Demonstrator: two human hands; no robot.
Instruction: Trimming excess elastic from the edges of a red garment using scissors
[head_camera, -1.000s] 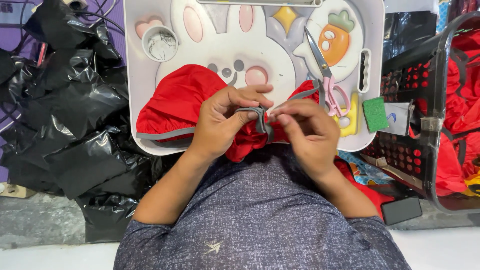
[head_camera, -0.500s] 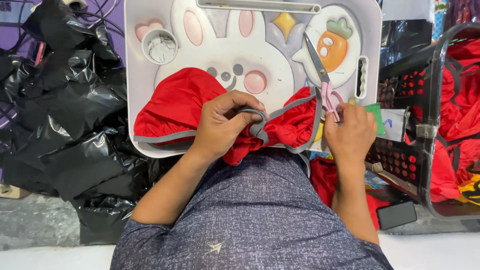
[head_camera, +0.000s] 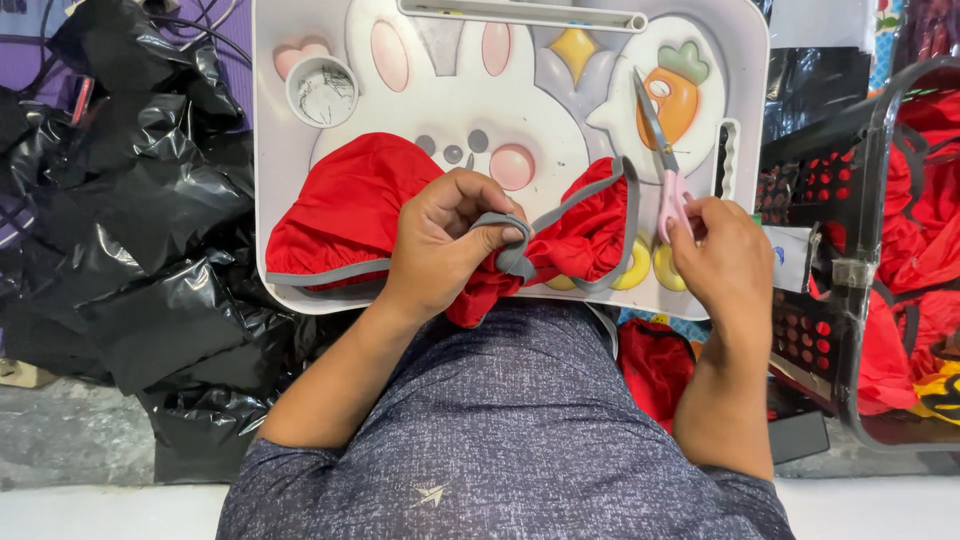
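Note:
A red fabric garment with grey elastic trim lies bunched on a white lap tray that has a rabbit and carrot picture. My left hand pinches the grey trim and the red cloth at the tray's near edge. My right hand rests on the pink handle of a pair of scissors lying on the tray's right side, blades pointing away from me. The fingers curl over the handle loops.
A small round cup holder sits at the tray's top left. Crumpled black plastic bags lie on the left. A black basket holding more red fabric stands on the right. A yellow ring lies under the trim.
My right hand left the cloth, moved right to the scissors and closed over the handle. My left hand kept its hold on the grey trim.

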